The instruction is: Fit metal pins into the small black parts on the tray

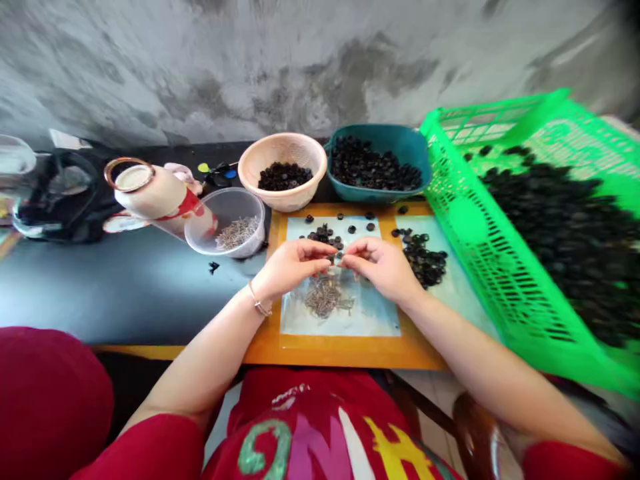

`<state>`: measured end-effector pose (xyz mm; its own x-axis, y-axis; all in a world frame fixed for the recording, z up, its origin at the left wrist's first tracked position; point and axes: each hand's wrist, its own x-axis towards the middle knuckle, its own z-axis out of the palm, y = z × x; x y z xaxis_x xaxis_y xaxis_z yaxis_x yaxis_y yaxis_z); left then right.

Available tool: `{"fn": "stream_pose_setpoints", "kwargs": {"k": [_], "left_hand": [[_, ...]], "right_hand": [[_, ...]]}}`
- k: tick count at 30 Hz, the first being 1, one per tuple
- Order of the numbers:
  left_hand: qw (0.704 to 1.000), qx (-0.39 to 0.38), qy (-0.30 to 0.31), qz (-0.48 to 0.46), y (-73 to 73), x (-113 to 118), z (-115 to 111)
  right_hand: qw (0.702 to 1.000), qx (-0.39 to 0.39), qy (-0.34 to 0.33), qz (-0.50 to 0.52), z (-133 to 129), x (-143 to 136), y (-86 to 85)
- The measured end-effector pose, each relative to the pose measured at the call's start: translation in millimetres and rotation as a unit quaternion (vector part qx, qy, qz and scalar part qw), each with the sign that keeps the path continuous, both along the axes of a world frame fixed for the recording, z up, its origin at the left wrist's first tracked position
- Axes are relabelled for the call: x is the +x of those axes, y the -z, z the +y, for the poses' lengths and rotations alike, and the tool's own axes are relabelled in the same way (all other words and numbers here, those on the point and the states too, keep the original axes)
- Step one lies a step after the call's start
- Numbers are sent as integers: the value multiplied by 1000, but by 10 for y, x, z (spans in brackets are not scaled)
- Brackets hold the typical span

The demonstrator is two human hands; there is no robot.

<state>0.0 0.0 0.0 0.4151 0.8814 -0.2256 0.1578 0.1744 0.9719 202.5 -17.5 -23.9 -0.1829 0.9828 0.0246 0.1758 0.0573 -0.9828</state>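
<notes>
My left hand (295,267) and my right hand (377,263) meet over a pale sheet (365,320) on a wooden board. The right fingertips pinch a small black part (339,255). Left thumb and finger are pressed close together beside it, on something too small to make out. Below the fingers lies a pile of small metal pins (323,298). Just beyond them sit loose black parts (324,235), and a larger heap of black parts (425,260) is right of my right hand.
Behind the board stand a pink basket (283,200) and a teal basket (375,195) of black parts. A green crate (480,240) is at right. A clear bowl (250,247) of pins and a tilted white-red container (160,197) are at left.
</notes>
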Motion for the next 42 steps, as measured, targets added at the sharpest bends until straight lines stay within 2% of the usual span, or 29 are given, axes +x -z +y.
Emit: {"fn": "stream_pose_setpoints", "kwargs": {"k": [4,8,16,21,27,34,38,42], "left_hand": [[998,23,-61,10,24,-58,48],[996,6,-85,-22,20,-55,49],[994,1,-102,-41,24,-25,51],[993,2,-106,-43,32,-31,62],[994,5,-102,-35,33,-31,57],[994,7,-104,-28,38,-41,57],[994,10,-103,-28,52,-47,64],[995,16,-97,-26,71,-59,72]], "right_hand": [[986,50,-75,-140,-33,-15,-30],[939,96,-159,-288,-77,-11,-49],[898,175,-131,-382,11,-51,80],[878,198,-166,-404,54,-90,139],[875,193,-206,-394,25,-57,69],[883,175,-185,-394,51,-13,22],[880,207,-164,-395,81,-16,85],[869,246,-193,-384,98,-19,155]]}}
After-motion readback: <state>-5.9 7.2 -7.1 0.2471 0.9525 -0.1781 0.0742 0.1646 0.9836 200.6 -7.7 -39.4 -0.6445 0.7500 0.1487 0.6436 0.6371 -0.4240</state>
